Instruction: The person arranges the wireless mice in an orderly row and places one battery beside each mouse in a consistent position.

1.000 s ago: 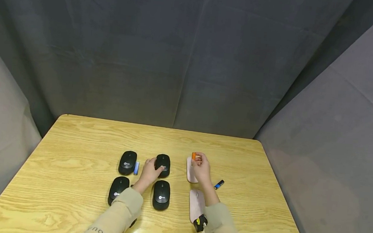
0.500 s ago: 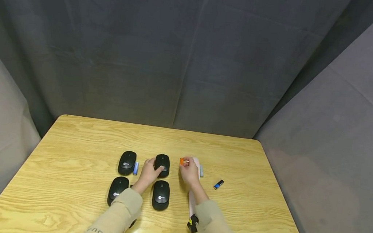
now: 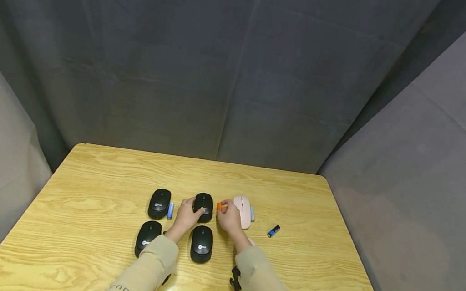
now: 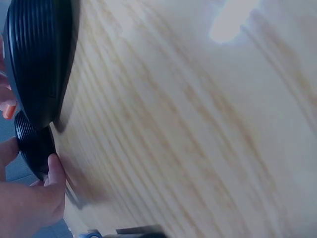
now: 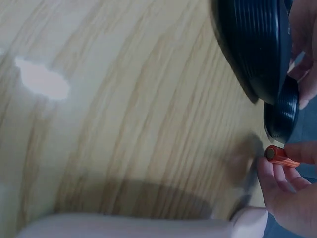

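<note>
My left hand (image 3: pixel 185 217) grips the sides of a black computer mouse (image 3: pixel 205 201) in the back row, which rests on the table. In the left wrist view, thumb and fingers lie along the held mouse (image 4: pixel 33 146). Just right of it, my right hand (image 3: pixel 230 219) pinches an orange battery (image 3: pixel 219 206). The right wrist view shows the battery (image 5: pixel 282 157) between thumb and fingers, one end bared, above the table. A pink mouse (image 3: pixel 243 211) stands right beside that hand, with a pale blue battery (image 3: pixel 252 213) along its right side.
Other black mice stand at back left (image 3: pixel 159 203), front left (image 3: pixel 148 235) and front middle (image 3: pixel 202 244). A blue battery (image 3: pixel 170 211) lies beside the back left one; a black-and-blue battery (image 3: pixel 273 231) lies at right. My right sleeve mostly hides another pink mouse (image 3: pixel 252 241).
My right hand has moved left with the orange battery, from over the pink mouse to beside the held black mouse. The pink mouse is uncovered. My left hand keeps its grip.
</note>
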`<state>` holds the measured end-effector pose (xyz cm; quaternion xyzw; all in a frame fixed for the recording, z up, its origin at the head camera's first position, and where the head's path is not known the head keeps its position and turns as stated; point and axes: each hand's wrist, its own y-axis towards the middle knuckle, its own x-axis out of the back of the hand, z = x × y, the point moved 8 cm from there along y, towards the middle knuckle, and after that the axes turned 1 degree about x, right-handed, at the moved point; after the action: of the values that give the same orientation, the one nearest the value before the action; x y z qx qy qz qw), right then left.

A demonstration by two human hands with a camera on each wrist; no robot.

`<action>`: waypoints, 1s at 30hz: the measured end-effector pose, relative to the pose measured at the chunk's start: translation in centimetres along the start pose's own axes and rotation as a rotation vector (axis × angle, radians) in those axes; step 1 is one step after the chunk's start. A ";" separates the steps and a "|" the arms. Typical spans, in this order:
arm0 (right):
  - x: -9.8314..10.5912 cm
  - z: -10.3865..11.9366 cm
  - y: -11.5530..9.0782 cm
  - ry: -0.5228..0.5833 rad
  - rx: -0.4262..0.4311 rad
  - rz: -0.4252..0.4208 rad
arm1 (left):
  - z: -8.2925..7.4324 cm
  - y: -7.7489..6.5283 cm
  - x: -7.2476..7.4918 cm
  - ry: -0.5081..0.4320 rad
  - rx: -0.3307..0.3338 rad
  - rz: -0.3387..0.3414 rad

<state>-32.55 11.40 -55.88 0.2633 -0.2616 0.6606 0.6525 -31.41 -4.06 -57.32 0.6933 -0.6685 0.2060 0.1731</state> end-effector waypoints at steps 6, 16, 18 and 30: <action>-0.6 0.0 0.0 -0.022 -0.027 -0.002 | 0.0 0.0 -0.1 -0.009 -0.006 0.008; -1.1 0.2 0.1 -0.076 -0.067 0.013 | -0.4 -0.3 0.1 0.010 -0.009 -0.003; -1.2 0.2 0.2 -0.093 -0.074 0.013 | -0.5 -0.4 0.1 0.009 -0.005 0.000; -1.3 0.2 0.4 -0.124 -0.073 -0.016 | -0.6 -0.5 0.2 -0.003 -0.009 0.005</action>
<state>-32.97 10.28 -56.61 0.2819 -0.3236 0.6279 0.6493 -30.98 -3.88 -56.67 0.6912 -0.6714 0.2023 0.1747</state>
